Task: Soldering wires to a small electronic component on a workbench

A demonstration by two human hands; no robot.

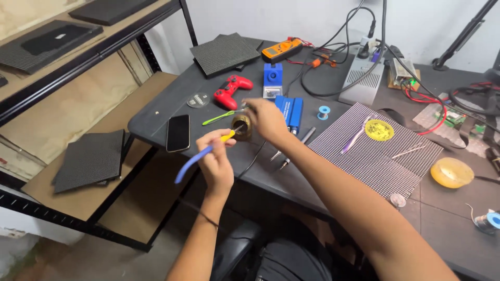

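Far left of the frame there's a metal shelf rack (78,57) with dark LED panels on it, one (89,160) lying on the lower cardboard shelf. Moving right, a black phone (178,132) lies face up near the left edge of the dark counter (156,117), with a small round clear lid (198,99) and a red game controller (232,89) above it, and another LED panel (225,53) further back.

Just left of center, the left hand (216,158) is closed around a soldering iron with a blue and yellow handle (200,156), tip pointing into a round brass tip cleaner (242,126). The right hand (266,118) is wrapped over that cleaner, holding it just above the counter edge. A green tweezer-like tool (221,117) lies just behind the hands.

Right of that: a blue box (290,111), a blue stand (273,78), an orange multimeter (282,49), then a big LED panel (364,156) lying flat with a purple toothbrush (356,135) and a yellow tin (379,130) on it. Far right sits an amber round dish (451,173).
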